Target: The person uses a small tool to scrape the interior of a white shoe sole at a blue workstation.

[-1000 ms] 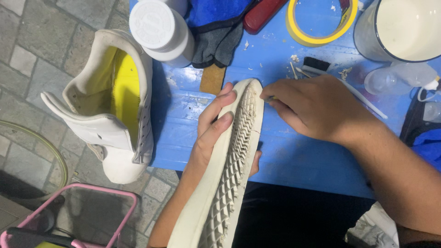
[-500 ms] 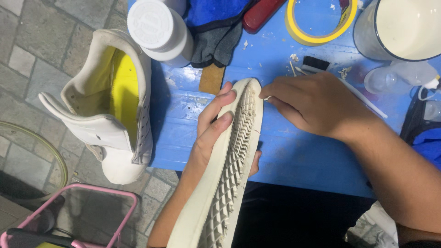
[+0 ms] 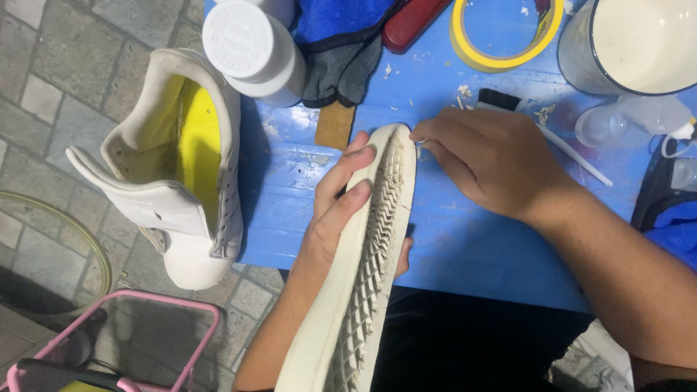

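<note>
The cream-white rubber shoe sole with a zigzag tread (image 3: 367, 290) stands on its long edge over the near rim of the blue worktop (image 3: 465, 247), tread facing right, its toe end up by a small tan leather scrap (image 3: 335, 125) and its heel end running out of view toward the person's lap. It looks light and springy rather than rigid, likely to bend if held only at one end; the ridged tread offers grip while the smooth outer wall seems more slippery, so a hold around the middle, fingers on the smooth side and thumb behind, suits it best. That is how the left hand (image 3: 340, 218) grasps it, fingers wrapped over the smooth face and the thumb showing beyond the tread. The right hand (image 3: 494, 163) is pinched shut at the toe end, fingertips on the tread edge; whether they hold a small tool or a shred of material is too small to tell. A white leather shoe upper with a yellow insole (image 3: 178, 160) hangs off the worktop's left edge, a white plastic bottle (image 3: 250, 47) and a yellow tape roll (image 3: 504, 33) lie beyond. Against the earlier pictures, the sole and left hand sit practically unchanged, and the right hand's fingertips have crept slightly toward the toe tip.
</note>
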